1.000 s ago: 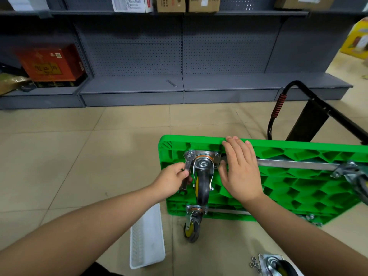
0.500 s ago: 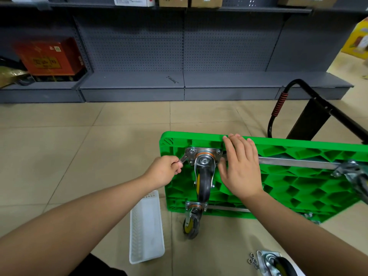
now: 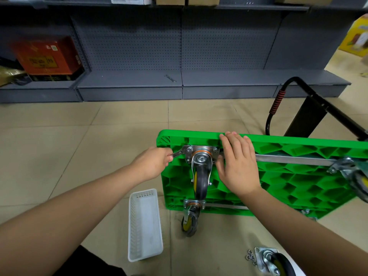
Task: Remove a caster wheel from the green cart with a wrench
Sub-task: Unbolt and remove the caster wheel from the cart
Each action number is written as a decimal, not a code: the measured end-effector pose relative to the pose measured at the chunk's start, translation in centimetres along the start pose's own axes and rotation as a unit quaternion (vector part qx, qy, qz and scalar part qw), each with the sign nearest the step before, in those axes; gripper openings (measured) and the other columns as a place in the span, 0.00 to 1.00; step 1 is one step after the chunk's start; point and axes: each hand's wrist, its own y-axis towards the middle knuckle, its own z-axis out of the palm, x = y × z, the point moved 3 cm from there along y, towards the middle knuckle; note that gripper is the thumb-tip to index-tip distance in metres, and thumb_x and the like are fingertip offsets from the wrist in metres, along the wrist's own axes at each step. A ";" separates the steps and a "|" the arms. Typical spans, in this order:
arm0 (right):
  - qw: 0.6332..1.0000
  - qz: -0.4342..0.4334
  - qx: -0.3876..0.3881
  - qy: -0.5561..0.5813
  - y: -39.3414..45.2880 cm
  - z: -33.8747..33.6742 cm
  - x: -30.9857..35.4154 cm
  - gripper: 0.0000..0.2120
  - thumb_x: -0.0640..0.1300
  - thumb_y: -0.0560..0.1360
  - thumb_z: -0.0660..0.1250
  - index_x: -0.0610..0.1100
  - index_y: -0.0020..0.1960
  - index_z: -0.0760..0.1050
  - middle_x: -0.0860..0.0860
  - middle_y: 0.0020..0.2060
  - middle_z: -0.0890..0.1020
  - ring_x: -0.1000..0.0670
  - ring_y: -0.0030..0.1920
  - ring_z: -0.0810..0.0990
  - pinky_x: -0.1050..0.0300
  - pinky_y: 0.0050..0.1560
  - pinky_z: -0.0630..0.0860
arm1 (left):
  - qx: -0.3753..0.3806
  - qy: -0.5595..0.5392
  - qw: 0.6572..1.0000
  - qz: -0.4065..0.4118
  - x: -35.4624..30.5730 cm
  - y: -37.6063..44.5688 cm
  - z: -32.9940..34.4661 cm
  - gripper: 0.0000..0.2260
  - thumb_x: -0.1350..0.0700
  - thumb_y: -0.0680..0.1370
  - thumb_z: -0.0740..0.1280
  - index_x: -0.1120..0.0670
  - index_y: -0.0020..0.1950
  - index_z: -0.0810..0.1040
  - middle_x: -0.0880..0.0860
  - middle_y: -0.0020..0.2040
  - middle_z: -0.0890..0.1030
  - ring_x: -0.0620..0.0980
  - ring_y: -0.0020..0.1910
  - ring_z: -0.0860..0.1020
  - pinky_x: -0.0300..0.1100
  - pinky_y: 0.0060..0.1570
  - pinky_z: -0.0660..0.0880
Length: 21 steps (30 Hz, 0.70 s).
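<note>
Down near the bottom edge, a loose metal caster wheel (image 3: 273, 262) lies on the tan tiled floor (image 3: 59, 156) with a few small silver washers (image 3: 251, 259) just beside it. A white plastic basket (image 3: 144, 224) lies to the left. Further on, the green plastic cart (image 3: 298, 176) lies upside down, its black-and-yellow caster wheel (image 3: 201, 176) sticking up. The left hand (image 3: 152, 163) grips a silver wrench (image 3: 178, 153) – fingers curled tight round the handle, the wrench head on a bolt at the wheel plate's corner. The right hand (image 3: 237, 166) rests flat on the cart beside the wheel – fingers straight. Far back, another small wrench (image 3: 169, 78) lies on the grey metal shelf (image 3: 129, 78).
</note>
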 end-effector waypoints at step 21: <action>1.000 0.021 -0.001 -0.002 0.1 0.0 0.4 0.25 0.42 0.76 0.63 0.36 0.71 0.72 0.40 0.69 0.75 0.37 0.71 0.70 0.37 0.76 0.61 | -0.226 0.416 0.867 0.154 -6.4 -2.0 -6.8 0.12 0.64 0.57 0.77 0.53 0.33 0.79 0.51 0.30 0.77 0.54 0.32 0.78 0.43 0.40 0.66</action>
